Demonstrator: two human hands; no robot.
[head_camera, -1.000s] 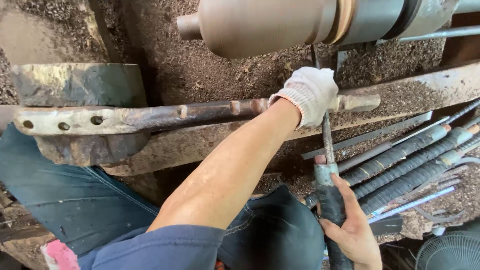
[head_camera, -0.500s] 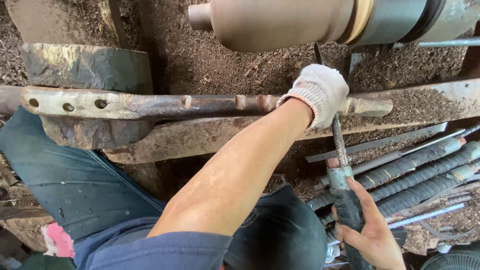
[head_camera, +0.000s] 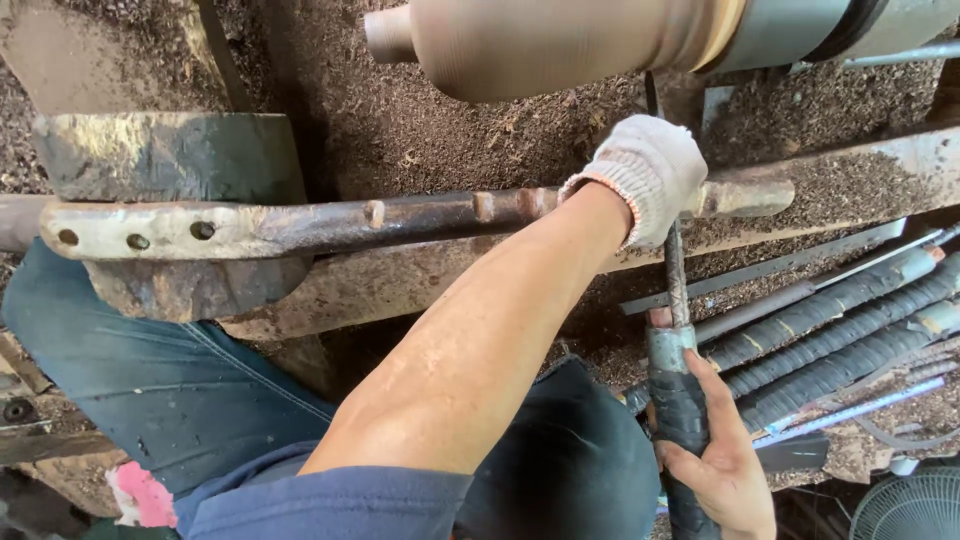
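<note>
- We see our left hand (head_camera: 648, 172), in a white knit glove, pressed down on a long metal tool (head_camera: 675, 290), its fingers curled over the shaft where it crosses the rusty iron bar (head_camera: 400, 218).
- Our bare right hand (head_camera: 722, 465) grips the same tool lower down, fingers wrapped around its dark taped handle (head_camera: 680, 410), thumb lying along the side.
- The tool runs upright through the view from the handle at the bottom edge, under the gloved hand, towards the big wooden cylinder (head_camera: 560, 40) mounted across the top; we cannot tell whether its tip touches the wood.
- The iron bar lies crosswise below the cylinder, with three holes near its left end, resting over a worn metal block (head_camera: 170, 160).
- Brown wood shavings (head_camera: 420, 140) cover the bed behind the bar.
- Just right of the handle, a bundle of other long tools with taped handles (head_camera: 850, 330) lies slanting.
- Our dark blue trousers (head_camera: 160, 380) fill the lower left, and a fan grille (head_camera: 910, 510) shows in the bottom right corner.
</note>
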